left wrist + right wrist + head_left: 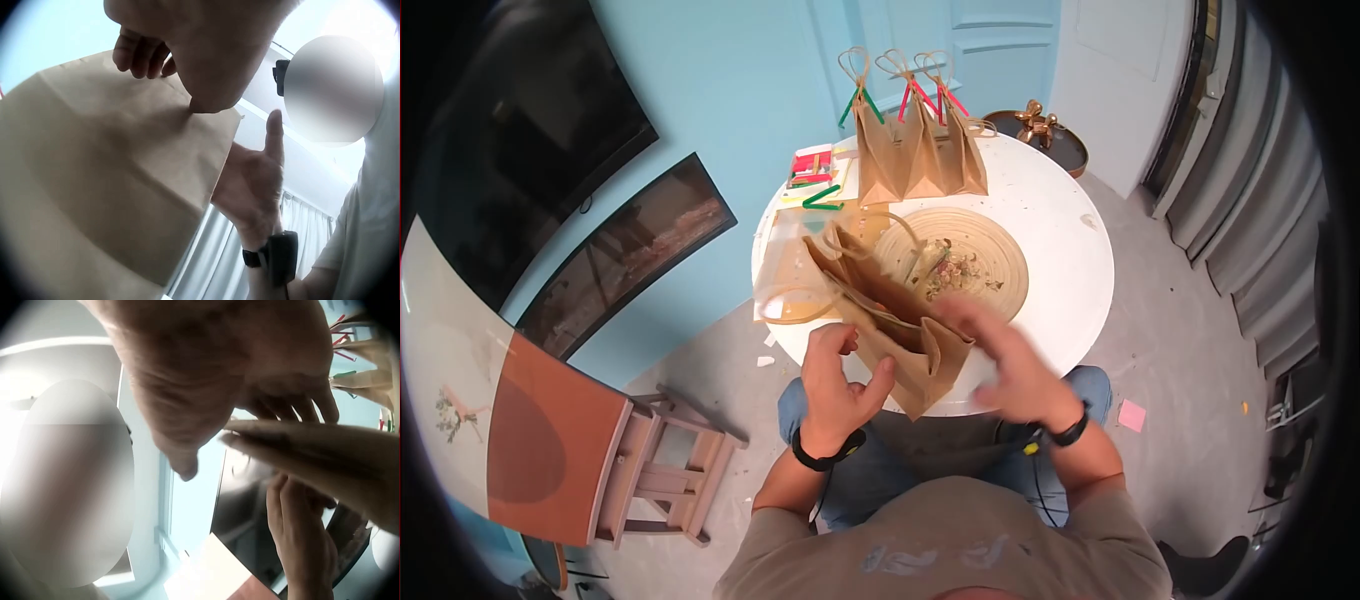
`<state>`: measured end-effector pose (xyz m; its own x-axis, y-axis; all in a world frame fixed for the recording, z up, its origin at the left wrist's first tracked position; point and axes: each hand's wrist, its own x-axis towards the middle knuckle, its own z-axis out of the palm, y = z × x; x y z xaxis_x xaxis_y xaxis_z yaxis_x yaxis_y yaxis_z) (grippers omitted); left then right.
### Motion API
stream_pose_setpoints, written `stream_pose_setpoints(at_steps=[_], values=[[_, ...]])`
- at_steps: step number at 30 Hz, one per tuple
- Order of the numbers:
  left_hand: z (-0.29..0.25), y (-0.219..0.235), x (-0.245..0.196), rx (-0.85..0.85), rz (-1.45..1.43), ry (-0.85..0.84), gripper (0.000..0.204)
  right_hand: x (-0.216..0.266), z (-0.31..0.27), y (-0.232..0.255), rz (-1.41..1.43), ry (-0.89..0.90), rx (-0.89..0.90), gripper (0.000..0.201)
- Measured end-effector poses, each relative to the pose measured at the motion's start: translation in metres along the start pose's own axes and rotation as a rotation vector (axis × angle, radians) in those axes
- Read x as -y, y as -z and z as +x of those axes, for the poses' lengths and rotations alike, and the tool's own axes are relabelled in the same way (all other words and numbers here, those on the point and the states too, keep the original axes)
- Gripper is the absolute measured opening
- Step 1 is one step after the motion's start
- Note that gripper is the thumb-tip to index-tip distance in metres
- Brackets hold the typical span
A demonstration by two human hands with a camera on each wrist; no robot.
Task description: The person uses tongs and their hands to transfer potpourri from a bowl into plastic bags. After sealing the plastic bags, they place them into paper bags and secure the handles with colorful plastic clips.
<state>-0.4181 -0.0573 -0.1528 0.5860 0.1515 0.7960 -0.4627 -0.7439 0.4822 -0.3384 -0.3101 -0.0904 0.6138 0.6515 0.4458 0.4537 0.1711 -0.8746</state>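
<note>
A brown paper bag (920, 375) with twisted handles stands tilted at the table's near edge, its mouth open. My left hand (840, 390) is at its near left side, thumb and bent fingers apart, the thumb tip right at the paper in the left wrist view. On the other side, my right hand (1015, 370) is blurred, fingers extended along the bag's right end and thumb spread away. The right wrist view shows the right palm (206, 369) over the bag's edge (312, 447), with the left hand (303, 537) beyond. Most of the bag's inside is hidden.
Three brown bags (920, 160) with green and red strips on their handles stand at the back of the round white table (1065, 240). A woven round mat (1010, 260) bears dried bits. At the left lie green strips (822, 200) and a red box (811, 167).
</note>
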Motion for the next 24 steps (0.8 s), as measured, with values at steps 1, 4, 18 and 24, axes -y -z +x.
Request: stream_pose_setpoints(at_steps=[1,4,18,24], values=[[0.004,-0.003,-0.002,0.031,0.007,0.021,0.056,0.004,-0.004,-0.013,-0.252,0.053,0.044,0.095],[0.010,-0.009,-0.003,0.066,0.019,-0.063,0.057,0.009,-0.004,-0.044,-0.365,0.034,-0.239,0.082],[0.048,0.001,-0.012,-0.249,-0.138,-0.064,0.040,0.025,0.009,-0.011,-0.520,-0.003,-0.594,0.027],[0.065,0.003,-0.017,-0.513,-0.333,-0.030,0.037,0.045,-0.011,0.049,-0.547,-0.047,-0.710,0.030]])
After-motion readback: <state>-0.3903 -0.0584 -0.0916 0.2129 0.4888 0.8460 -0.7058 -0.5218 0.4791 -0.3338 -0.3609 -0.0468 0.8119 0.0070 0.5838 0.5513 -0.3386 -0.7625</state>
